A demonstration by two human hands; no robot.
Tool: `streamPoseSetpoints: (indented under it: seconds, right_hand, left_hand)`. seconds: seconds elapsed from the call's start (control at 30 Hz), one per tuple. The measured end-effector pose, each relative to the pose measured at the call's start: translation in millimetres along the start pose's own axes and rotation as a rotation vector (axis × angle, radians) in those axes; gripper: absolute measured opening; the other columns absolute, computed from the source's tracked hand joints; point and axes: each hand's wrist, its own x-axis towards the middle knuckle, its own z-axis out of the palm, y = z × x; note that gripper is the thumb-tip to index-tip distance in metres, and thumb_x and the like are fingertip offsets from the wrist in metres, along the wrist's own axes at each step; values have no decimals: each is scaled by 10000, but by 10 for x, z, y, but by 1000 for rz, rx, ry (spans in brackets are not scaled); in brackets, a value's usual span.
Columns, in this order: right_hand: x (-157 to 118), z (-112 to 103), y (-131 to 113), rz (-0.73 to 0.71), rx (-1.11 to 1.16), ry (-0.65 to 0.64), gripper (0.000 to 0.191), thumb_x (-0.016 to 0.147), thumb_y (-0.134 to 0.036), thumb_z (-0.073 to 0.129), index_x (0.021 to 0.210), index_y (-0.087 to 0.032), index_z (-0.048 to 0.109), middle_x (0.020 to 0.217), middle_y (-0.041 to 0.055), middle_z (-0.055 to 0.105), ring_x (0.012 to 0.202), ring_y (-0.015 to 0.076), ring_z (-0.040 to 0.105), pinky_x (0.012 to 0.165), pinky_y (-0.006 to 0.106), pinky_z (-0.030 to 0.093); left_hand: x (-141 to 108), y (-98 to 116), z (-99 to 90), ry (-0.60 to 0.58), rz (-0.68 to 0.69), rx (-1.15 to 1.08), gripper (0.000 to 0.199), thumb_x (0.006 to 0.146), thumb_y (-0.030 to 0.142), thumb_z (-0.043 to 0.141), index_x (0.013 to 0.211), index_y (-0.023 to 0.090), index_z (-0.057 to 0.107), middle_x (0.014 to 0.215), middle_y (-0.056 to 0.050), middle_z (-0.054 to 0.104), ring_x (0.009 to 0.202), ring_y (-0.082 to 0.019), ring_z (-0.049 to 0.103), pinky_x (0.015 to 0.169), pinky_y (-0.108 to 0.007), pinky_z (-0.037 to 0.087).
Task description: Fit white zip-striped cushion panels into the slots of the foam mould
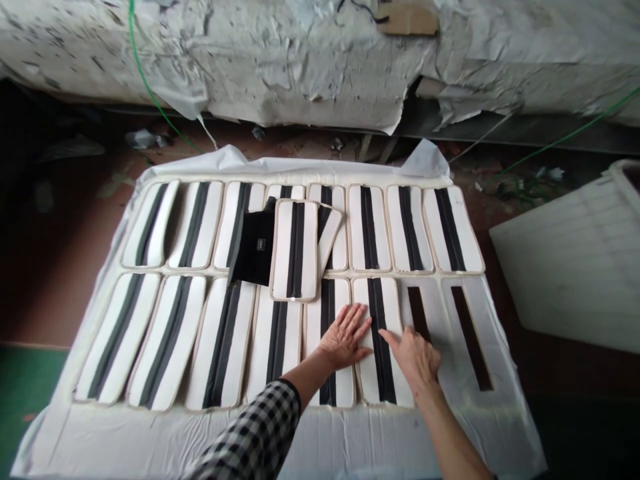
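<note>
My left hand (347,337) lies flat with its fingers stretched out, across the neighbouring edges of two white panels with black centre strips. Under its fingertips is the left side of the right-hand one, a white panel (366,383) in the front row. At that panel's right edge is my right hand (416,360), its thumb reaching over the white surface toward the black strip. Its other fingers are curled down; whatever is under them is hidden. Just right of this hand, two outlined slots with dark strips (471,337) show in the sheet, with no white panel on them.
Several similar panels (367,227) lie in two rows on a white-covered table (250,443). A loose panel (283,250) rests over the rows beside a black piece (257,248) with a small label. A white bin (570,260) stands at right; paper-covered surface (310,73) lies beyond.
</note>
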Motion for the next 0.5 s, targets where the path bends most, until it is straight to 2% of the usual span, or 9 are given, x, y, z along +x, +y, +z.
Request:
streamPoseSetpoints:
  seconds: [0.1, 0.17, 0.23, 0.33, 0.4, 0.5]
  right_hand:
    - [-50, -53, -133, -163, -65, 273, 457, 975, -537, 430, 1036, -121, 609, 1062, 216, 664, 1003, 405, 619, 770, 485, 468]
    - [-20, -74, -363, -295, 72, 401, 412, 979, -519, 424, 1047, -148, 590, 1077, 177, 661, 1004, 359, 611, 826, 459, 470]
    - [35, -108, -731, -393, 330, 362, 384, 962, -504, 456, 1088, -162, 576, 1097, 156, 661, 1026, 318, 610, 884, 417, 476]
    - [163, -187, -1431, -438, 641, 136, 412, 896, -479, 522, 1177, -179, 555, 1204, 145, 642, 1111, 288, 596, 946, 388, 472]
    - [296, -239, -1883, -404, 737, 33, 490, 830, -457, 570, 1228, -173, 537, 1270, 148, 624, 1148, 290, 588, 970, 394, 464]
    - [520, -280, -2413, -265, 768, 21, 596, 751, -441, 634, 1242, -124, 520, 1255, 205, 628, 1142, 332, 595, 983, 434, 454]
  left_hand:
    - [-37, -49, -60, 60, 34, -9, 802, 976, 627, 384, 1562, 109, 204, 1635, -185, 83, 1515, -346, 74, 1232, -534, 178]
    - [-64, -78, -47, 114, 34, -9, 806, 978, 623, 365, 1563, 95, 198, 1631, -186, 109, 1513, -346, 97, 1227, -531, 207]
    - [-88, -103, 0, 152, 25, -16, 796, 984, 600, 344, 1565, 81, 183, 1623, -182, 149, 1510, -335, 130, 1222, -520, 237]
    - [-116, -128, 82, 136, 35, -51, 749, 995, 542, 314, 1567, 79, 173, 1607, -173, 211, 1506, -299, 178, 1198, -490, 309]
    - [-122, -137, 128, 106, 42, -78, 747, 996, 555, 310, 1566, 88, 190, 1611, -175, 193, 1507, -288, 178, 1179, -478, 348]
    - [-99, -159, 203, 73, 24, -105, 743, 978, 564, 386, 1550, 108, 263, 1615, -177, 176, 1501, -301, 196, 1182, -494, 348]
